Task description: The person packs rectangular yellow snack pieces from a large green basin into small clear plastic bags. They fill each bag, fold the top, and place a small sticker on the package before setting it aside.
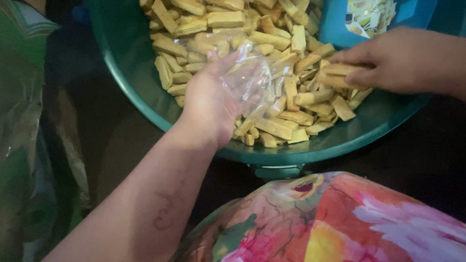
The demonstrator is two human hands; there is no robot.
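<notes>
A large green basin [145, 92] holds a heap of tan stick-shaped snacks [276, 53]. My left hand [211, 99] reaches over the basin's near rim and grips a clear plastic bag [252, 80], held open above the sticks. My right hand [400, 60] comes in from the right edge and pinches a small stack of the snack sticks [337, 75] just above the heap, a short way right of the bag's mouth.
A blue container [335, 22] with printed paper pieces stands behind the basin at top right. Brightly patterned cloth [340, 223] covers my lap below the basin. Green-printed plastic packaging [22, 121] lies along the left edge on a dark floor.
</notes>
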